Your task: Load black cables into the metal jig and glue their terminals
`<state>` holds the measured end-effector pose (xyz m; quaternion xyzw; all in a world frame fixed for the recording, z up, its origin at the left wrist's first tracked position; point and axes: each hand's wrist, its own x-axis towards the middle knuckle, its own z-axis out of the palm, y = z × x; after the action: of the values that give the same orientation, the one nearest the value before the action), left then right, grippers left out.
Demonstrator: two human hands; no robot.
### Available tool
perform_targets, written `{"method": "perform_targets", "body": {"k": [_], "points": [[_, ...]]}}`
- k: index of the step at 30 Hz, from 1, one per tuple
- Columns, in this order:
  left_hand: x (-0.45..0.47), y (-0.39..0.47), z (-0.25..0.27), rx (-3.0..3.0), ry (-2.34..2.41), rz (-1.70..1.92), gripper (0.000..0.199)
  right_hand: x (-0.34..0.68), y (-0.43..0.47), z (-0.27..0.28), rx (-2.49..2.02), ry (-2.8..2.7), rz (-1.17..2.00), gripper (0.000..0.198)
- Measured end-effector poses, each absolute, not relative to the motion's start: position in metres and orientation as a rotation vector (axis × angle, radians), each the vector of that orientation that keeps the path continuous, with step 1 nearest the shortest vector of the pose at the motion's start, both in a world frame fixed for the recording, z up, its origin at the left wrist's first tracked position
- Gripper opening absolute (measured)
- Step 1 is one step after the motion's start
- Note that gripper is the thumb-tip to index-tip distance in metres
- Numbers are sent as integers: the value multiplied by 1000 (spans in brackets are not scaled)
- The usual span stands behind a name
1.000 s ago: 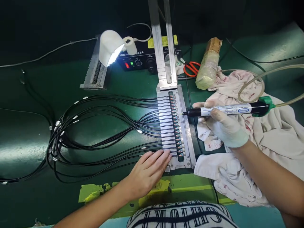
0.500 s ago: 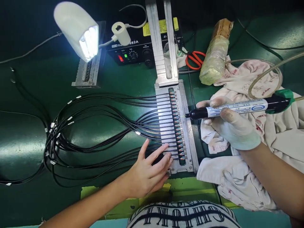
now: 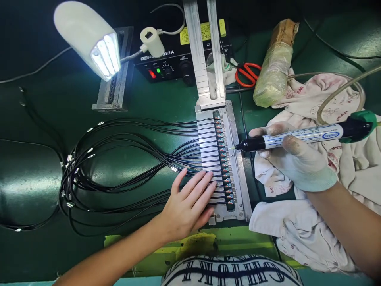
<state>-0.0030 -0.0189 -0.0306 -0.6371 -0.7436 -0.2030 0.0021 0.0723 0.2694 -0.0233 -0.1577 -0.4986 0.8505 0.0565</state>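
In the head view, a metal fixture [image 3: 242,186] holds a row of black cables [image 3: 70,174], side by side. Their stripped ends, with small metal connectors [image 3: 230,191], line its right side. My bare left hand [image 3: 189,204] lies with fingers outstretched over the lower cables and the fixture's plate; it grips nothing. My gloved right hand [image 3: 297,161] is closed around a dispensing syringe [image 3: 303,136] with a white label and a green cap on its tube end. The syringe's thin needle points left at the middle of the connector row; whether it touches a connector I cannot tell.
A lit white lamp [image 3: 80,31] stands at upper left beside a second metal fixture [image 3: 119,95]. Behind are a black dispenser controller [image 3: 175,67], red-handled scissors [image 3: 247,75] and a wrapped block [image 3: 274,67]. White printed cloths [image 3: 300,226] lie at right, near a clear hose [image 3: 339,91].
My left hand's fingers have flattened and drawn closer together over the cables. The view has shifted slightly. The syringe stays in my right hand, its needle still by the middle of the row.
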Motion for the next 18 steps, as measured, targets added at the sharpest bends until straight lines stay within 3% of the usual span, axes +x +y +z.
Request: {"method": "perform_targets", "body": {"k": [18], "points": [[-19,-11,-31,-2124,-2259,-673,34,72,273,-25,-424,-1561,2574,20]]}}
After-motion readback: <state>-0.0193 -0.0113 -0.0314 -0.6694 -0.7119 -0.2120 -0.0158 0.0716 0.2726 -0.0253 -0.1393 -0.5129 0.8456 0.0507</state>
